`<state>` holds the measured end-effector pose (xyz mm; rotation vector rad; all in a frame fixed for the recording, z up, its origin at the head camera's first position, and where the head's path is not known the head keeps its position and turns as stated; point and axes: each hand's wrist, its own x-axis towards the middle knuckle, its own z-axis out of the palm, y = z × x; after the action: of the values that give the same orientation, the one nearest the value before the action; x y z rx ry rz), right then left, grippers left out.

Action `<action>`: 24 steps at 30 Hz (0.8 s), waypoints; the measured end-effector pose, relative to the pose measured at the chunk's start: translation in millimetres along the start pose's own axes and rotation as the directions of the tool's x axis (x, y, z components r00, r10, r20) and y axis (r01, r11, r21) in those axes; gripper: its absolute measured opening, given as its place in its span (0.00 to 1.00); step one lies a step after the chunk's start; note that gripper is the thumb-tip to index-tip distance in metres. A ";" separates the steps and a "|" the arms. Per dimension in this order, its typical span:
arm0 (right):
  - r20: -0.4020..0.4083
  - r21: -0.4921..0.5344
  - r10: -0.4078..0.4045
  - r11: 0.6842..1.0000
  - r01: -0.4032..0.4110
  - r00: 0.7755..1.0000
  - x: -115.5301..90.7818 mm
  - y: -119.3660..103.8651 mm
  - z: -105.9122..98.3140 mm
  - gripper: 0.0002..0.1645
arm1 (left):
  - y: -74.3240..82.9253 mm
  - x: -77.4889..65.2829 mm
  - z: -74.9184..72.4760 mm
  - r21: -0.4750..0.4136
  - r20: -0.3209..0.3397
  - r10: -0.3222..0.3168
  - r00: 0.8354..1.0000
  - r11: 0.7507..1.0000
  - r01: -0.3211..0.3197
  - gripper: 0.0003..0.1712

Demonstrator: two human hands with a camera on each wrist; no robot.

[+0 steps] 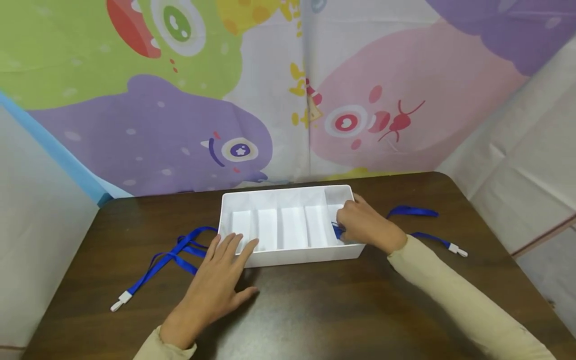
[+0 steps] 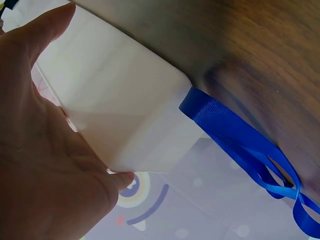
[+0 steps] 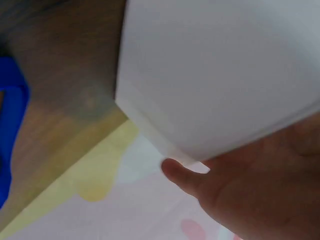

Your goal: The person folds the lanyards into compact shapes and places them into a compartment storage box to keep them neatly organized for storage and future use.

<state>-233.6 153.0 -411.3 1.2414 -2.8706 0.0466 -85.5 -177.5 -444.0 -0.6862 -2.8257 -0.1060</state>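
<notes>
A long white divided box (image 1: 292, 256) lies on the table with several compartments. My left hand (image 1: 216, 285) rests at its near left corner, fingers extended over the rim; in the left wrist view that hand (image 2: 55, 155) spreads along the box wall (image 2: 120, 85). My right hand (image 1: 364, 222) reaches into the rightmost compartment with curled fingers, holding a small blue piece (image 1: 337, 231) with a whitish edge; its exact kind is unclear. In the right wrist view the box wall (image 3: 215, 75) hides most of that hand's (image 3: 260, 185) fingers.
A blue lanyard (image 1: 157, 265) with a white clip (image 1: 120, 301) lies left of the box, touching its side in the left wrist view. Another blue lanyard (image 1: 414, 212) with a white clip (image 1: 458, 250) lies to the right, partly behind my forearm. A cartoon-printed cloth (image 1: 279, 100) hangs behind the table.
</notes>
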 end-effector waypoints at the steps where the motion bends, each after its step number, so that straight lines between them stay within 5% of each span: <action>1: 0.005 0.001 0.006 1.000 -0.006 1.000 -1.6 -1.1 -1.4 0.17 | 0.4 0.3 0.2 0.000 0.003 0.000 1.000 1.000 0.000 0.59; 13: -0.158 0.074 0.022 0.997 -0.010 0.987 -40.9 -6.8 -29.0 0.12 | 1.1 0.1 -1.1 0.014 -0.017 0.003 1.000 1.000 -0.002 0.58; 21: -0.366 0.138 0.151 0.985 -0.107 0.918 -76.4 13.2 -41.2 0.08 | 0.6 0.1 0.6 0.014 -0.034 0.008 0.999 1.000 -0.008 0.59; 24: -0.375 0.142 0.211 0.975 -0.169 0.903 -87.9 23.6 -34.1 0.05 | 0.5 0.5 1.5 0.015 -0.036 0.010 0.999 1.000 -0.009 0.59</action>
<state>-190.5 234.3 -379.9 0.8384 -2.6501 0.4051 -86.0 -176.6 -445.3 -0.6876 -2.7856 -0.0948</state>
